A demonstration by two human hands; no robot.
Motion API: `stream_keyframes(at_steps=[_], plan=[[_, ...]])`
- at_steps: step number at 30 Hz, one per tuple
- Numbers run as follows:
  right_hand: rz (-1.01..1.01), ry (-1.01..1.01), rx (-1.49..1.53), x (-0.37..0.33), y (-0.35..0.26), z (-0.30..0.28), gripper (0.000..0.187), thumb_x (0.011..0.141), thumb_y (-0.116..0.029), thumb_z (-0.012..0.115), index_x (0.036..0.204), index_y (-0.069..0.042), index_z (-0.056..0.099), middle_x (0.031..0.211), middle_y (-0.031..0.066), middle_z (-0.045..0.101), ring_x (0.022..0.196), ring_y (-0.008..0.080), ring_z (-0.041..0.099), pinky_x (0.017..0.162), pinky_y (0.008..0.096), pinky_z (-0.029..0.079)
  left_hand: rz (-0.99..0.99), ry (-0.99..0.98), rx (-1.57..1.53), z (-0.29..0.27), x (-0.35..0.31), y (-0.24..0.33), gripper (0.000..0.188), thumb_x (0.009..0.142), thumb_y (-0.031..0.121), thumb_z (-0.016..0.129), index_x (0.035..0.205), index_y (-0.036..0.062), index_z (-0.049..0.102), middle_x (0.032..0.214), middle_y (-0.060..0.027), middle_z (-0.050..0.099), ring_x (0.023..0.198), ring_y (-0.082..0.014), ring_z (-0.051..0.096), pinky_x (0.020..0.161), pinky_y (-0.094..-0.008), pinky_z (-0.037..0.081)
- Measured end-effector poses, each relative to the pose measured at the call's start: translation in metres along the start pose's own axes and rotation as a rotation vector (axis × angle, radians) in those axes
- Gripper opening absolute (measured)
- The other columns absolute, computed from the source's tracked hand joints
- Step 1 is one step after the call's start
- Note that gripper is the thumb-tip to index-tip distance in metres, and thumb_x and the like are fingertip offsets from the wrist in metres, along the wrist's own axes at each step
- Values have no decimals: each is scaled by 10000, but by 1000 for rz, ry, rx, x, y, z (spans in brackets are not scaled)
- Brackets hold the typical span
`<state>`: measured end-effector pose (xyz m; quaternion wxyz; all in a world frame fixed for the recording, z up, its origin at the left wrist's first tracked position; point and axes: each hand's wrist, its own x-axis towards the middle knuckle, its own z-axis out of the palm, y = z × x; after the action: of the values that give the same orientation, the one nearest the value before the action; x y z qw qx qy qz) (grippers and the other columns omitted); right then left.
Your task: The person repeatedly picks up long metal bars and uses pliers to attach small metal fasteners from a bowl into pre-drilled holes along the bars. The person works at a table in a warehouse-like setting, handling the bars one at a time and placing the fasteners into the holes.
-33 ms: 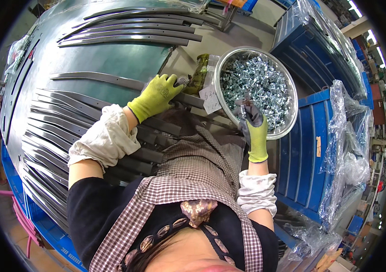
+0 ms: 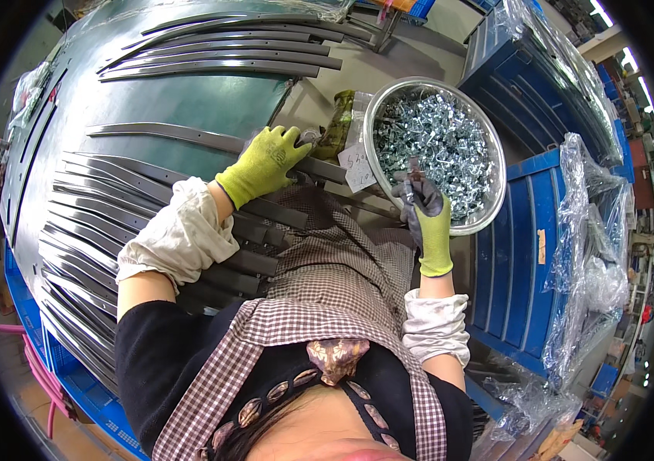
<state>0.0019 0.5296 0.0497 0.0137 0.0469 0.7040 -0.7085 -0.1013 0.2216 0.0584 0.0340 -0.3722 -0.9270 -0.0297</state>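
My left hand [image 2: 267,164], in a yellow-green glove with dark fingertips, is curled round a long dark strip [image 2: 169,134] that has holes in it. The strip's end sticks out on the right past the fingers. My right hand [image 2: 428,217], gloved the same way, is at the near rim of a round metal bowl [image 2: 501,173]. Its fingers are pinched on a small metal clip [image 2: 414,170], partly hidden by the glove. Shiny clips [image 2: 446,131] of the same look fill the bowl.
More dark strips [image 2: 104,201] lie in rows on the green table [image 2: 189,100], others [image 2: 223,55] at its far side. A handwritten paper [image 2: 358,167] hangs by the bowl. Blue metal bins [image 2: 507,261] with clear plastic wrap [image 2: 584,253] stand at right. A blue crate [image 2: 89,392] is at lower left.
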Motion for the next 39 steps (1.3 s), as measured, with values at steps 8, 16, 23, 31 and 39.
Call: stream_keyframes(at_steps=[8, 16, 23, 31, 39], plan=[[111, -188, -1, -32, 17, 34, 216, 881, -9, 663, 1094, 13, 687, 767, 24, 690, 582, 50, 545, 533, 211, 431, 275, 39, -296, -45, -25, 39, 621, 672, 284, 810, 1244, 115, 635, 1155, -97, 600, 1088, -292, 590, 959, -427, 477], [196, -360, 327, -46, 9, 65, 297, 897, -84, 714, 1176, 7, 667, 879, -21, 672, 787, 65, 582, 735, 232, 491, 456, 43, -415, -31, -35, 58, 572, 566, 235, 834, 1094, 56, 702, 994, -68, 668, 860, -260, 625, 778, -403, 509], [168, -354, 22, -46, -11, 68, 450, 829, -193, 809, 1195, 10, 645, 911, -1, 698, 786, 51, 578, 743, 237, 506, 582, 240, -51, -23, -34, 64, 262, 709, 176, 660, 959, 108, 696, 837, 18, 583, 728, -160, 573, 693, -328, 499], [-139, -104, -475, -35, 19, 63, 425, 758, -303, 845, 1059, -37, 708, 869, 133, 730, 725, 241, 695, 687, 319, 524, 470, -22, -123, -30, -16, 37, 561, 642, 242, 816, 1164, 108, 662, 1110, -74, 621, 1005, -244, 611, 903, -397, 509], [-269, -27, -589, -5, 29, 51, 492, 752, -435, 834, 1004, -31, 710, 820, 118, 723, 692, 251, 693, 636, 336, 517, 78, -192, -247, -6, -10, -8, 707, 668, 193, 798, 1333, 79, 588, 1226, -126, 649, 1135, -306, 610, 1022, -403, 462]])
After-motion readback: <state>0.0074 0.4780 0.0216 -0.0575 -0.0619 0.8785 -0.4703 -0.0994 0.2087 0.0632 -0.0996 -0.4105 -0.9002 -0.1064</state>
